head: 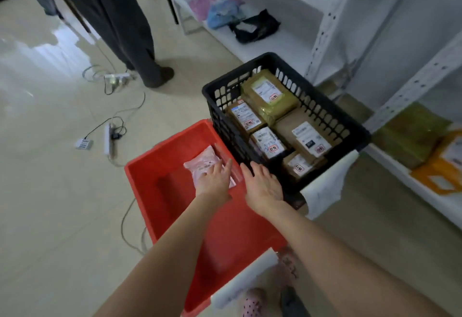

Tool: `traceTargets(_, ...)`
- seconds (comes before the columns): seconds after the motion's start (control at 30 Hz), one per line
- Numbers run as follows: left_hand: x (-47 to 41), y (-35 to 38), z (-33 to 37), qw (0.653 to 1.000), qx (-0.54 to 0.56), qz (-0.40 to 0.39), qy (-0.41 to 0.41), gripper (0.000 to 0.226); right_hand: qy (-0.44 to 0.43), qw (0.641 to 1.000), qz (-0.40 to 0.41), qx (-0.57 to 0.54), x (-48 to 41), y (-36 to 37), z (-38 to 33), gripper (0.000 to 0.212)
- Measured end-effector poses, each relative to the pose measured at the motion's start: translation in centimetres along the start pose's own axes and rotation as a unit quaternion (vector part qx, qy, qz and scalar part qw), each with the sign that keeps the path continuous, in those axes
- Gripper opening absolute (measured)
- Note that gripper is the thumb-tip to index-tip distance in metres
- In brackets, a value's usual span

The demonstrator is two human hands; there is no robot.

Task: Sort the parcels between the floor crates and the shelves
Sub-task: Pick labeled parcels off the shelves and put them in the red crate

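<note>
Pale pink, crinkled pouch (201, 164) in red crate (147, 186); left hand (215, 179) flat on it; right hand (263, 184) likewise released.

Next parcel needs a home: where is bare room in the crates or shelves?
Free: in the red crate, the floor left of and nearer than the pink bag under the left hand; on the white shelf, the stretch between the black bag and the upright post. Crowded: the black crate, filled with boxes; the right hand hovers over its near corner.

A pale pink pouch (201, 164) lies flat in the red crate (175, 146). Brown labelled boxes (305, 136) pack the adjoining black crate (220, 109)
</note>
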State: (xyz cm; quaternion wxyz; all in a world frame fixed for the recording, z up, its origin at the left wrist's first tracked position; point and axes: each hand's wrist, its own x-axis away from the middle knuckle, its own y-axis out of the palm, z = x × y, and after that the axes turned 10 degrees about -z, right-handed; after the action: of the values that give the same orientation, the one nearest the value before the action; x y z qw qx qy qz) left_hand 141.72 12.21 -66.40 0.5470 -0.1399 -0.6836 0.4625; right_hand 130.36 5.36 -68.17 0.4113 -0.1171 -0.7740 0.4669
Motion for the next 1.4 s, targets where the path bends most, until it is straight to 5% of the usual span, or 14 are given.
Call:
traceTargets(0.37, 8.6, -8.3, 22.3, 0.961, -0.146, 0.061, 0.226, 0.107, 0.202, 0.967, 0.114, -0.102, 19.3, -7.0, 15.5, 0.073)
traceTargets(0.73, 23.5, -4.5, 51.8, 0.884, -0.242, 0.107, 0.385, 0.105, 0.380, 0.891, 0.198, -0.153, 44.9, -5.0, 36.3, 0.066)
traceTargets(0.93, 34.0, -0.2, 66.8, 0.835, -0.254, 0.121, 0.473, 0.100, 0.456, 0.834, 0.259, -0.172, 60.0, -2.4, 45.9, 0.054)
traceTargets(1.1, 41.4, 2.3, 77.3, 0.786, -0.247, 0.134, 0.551, 0.085, 0.519, 0.782, 0.291, -0.188, 71.3, -0.6, 51.8, 0.065)
traceTargets(1.4, 49.3, 5.0, 94.7, 0.687, -0.250, 0.170, 0.661, 0.088, 0.599, 0.701, 0.339, -0.186, 83.6, 1.3, 62.2, 0.057)
